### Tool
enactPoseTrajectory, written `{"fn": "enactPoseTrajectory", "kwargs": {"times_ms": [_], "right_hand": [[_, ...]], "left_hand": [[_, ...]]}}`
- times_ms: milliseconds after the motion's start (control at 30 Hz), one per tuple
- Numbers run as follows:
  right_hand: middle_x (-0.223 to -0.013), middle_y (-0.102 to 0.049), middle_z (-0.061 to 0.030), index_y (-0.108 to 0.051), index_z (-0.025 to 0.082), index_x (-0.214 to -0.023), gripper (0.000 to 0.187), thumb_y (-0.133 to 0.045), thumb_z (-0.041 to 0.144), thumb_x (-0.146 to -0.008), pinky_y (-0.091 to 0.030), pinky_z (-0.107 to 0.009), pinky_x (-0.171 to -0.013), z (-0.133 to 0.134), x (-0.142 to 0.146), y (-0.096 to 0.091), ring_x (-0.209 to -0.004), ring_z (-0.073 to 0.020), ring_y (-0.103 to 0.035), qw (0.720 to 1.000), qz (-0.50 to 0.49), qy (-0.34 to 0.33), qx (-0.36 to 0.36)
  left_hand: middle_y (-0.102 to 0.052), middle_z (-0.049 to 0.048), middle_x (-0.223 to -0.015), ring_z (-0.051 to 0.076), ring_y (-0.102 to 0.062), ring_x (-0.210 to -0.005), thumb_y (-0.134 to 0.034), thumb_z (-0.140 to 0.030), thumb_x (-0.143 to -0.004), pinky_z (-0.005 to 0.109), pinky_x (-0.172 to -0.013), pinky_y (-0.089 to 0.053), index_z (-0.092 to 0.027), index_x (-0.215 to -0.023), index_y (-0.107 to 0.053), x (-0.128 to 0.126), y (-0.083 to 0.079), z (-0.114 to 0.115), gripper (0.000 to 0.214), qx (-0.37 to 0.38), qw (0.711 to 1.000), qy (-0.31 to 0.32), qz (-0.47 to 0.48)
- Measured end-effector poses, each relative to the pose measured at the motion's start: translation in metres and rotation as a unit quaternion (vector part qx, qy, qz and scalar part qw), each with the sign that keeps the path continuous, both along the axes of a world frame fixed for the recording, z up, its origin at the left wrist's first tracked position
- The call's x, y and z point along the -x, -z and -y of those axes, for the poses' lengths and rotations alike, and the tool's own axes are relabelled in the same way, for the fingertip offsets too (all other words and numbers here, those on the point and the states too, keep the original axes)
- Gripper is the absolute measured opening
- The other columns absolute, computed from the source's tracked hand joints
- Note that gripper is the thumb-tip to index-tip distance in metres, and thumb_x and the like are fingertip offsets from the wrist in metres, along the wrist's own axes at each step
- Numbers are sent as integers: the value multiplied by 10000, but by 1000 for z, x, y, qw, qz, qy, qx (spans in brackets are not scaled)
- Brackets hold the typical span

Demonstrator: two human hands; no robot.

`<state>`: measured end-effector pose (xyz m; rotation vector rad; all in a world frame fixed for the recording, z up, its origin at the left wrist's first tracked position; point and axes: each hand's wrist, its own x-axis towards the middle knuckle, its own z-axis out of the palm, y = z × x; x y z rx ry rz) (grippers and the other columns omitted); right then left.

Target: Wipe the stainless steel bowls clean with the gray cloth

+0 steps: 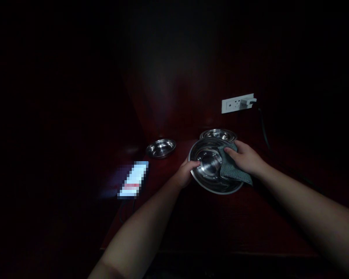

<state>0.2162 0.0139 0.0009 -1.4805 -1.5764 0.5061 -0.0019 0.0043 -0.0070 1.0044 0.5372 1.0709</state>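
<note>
A shiny steel bowl (209,170) is tilted toward me above a dark red wooden table (209,221). My left hand (187,173) grips the bowl's left rim, fingers curled over the edge. My right hand (246,157) presses a grey-green cloth (231,170) against the bowl's right side and inner wall, fingers closed on the cloth.
A second steel bowl (161,148) sits to the left and a third (218,134) right behind the held one. A lit phone screen (133,180) lies at the table's left edge. A white wall socket (237,103) with a plug and dark cable is on the back wall. The room is very dark.
</note>
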Motion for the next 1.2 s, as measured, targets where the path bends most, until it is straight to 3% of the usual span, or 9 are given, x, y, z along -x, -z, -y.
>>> {"fn": "enactPoseTrajectory", "kwargs": {"times_ms": [300,667,1200], "right_hand": [[-958,-694,-84,-588,204,-1094,331,-531,396,-831,-509,-381,-706,-1,-3,2,-776,-241,-644,999,15,-34,-5],[-954,-682,-72,-598,205,-990,262,-531,395,-824,-487,-386,-786,3,-2,-2,-856,-242,-625,994,56,-89,-15],[-822,-642,-34,-563,211,-869,233,-510,432,-817,-458,-340,-667,7,1,-4,-737,-202,-580,985,82,-150,-2]], "left_hand": [[-704,102,-977,293,-636,-957,-690,-239,-559,382,-842,-451,-129,-1027,-629,3,-2,0,484,49,998,38,-15],[-716,88,-789,239,-657,-770,-667,-256,-583,348,-788,-437,-119,-920,-668,7,0,-2,364,85,990,100,-50],[-698,77,-683,209,-632,-678,-601,-322,-635,316,-743,-406,-95,-879,-683,10,6,-6,342,108,973,180,-99]]}}
